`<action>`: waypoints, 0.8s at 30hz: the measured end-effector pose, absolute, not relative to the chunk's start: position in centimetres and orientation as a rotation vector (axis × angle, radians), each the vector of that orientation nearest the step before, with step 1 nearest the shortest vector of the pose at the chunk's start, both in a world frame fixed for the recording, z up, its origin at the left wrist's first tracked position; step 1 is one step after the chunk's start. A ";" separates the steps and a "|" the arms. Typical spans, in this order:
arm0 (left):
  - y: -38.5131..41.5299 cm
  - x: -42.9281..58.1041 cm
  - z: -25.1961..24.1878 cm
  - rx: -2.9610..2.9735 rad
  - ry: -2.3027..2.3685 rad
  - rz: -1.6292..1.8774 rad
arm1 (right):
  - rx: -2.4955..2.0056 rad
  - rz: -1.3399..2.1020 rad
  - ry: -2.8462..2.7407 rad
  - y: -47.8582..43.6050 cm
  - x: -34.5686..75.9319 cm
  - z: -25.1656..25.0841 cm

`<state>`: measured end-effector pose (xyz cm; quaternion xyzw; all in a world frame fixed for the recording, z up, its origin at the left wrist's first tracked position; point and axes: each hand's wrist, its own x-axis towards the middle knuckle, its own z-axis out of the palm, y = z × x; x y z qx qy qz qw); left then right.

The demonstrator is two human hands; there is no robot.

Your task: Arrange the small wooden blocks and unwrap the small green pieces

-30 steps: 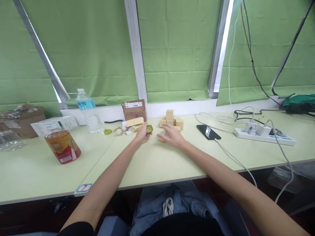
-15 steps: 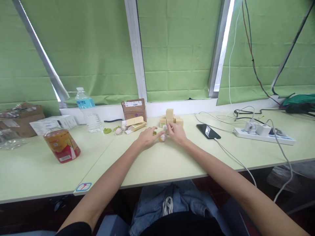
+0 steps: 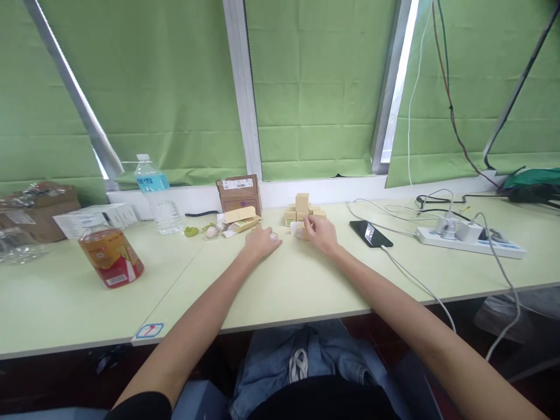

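My left hand [image 3: 261, 242] rests low over the table, its fingers curled round a small pale item [image 3: 274, 236] that is mostly hidden. A short way to the right, my right hand [image 3: 321, 234] pinches a small tan cardboard box [image 3: 303, 234] with a whitish flap sticking out to the left. Directly behind that box, several similar small boxes [image 3: 301, 202] form a stack, one sitting on top. Beyond my left hand lie an opened tan carton [image 3: 240, 216], a clear-wrapped pale item [image 3: 212, 232] and a green curled piece [image 3: 191, 231].
A brown box [image 3: 238, 192] stands against the wall. To the left are a water bottle [image 3: 158, 198], a red drink bottle [image 3: 111, 256] and white boxes [image 3: 116, 216]. A phone [image 3: 370, 233] and power strip [image 3: 472, 242] with trailing cables lie to the right.
My hands were together over a small white and yellow item; now they are apart. The left has drawn back leftward with a pale item, and the right grips the flapped box.
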<state>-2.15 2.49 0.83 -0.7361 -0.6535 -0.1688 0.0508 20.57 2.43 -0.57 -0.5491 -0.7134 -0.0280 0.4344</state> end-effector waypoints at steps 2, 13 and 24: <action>3.8 -5.0 1.0 -2.113 -2.128 -0.539 | -1.326 -0.139 -1.768 2.8 20.8 -0.8; 4.9 -12.4 0.7 -1.527 -2.287 -1.046 | -1.514 -0.110 -1.800 4.3 22.3 -1.8; 2.5 -1.3 0.8 -2.708 -1.227 -0.818 | -1.094 0.287 -2.017 3.9 21.6 -1.3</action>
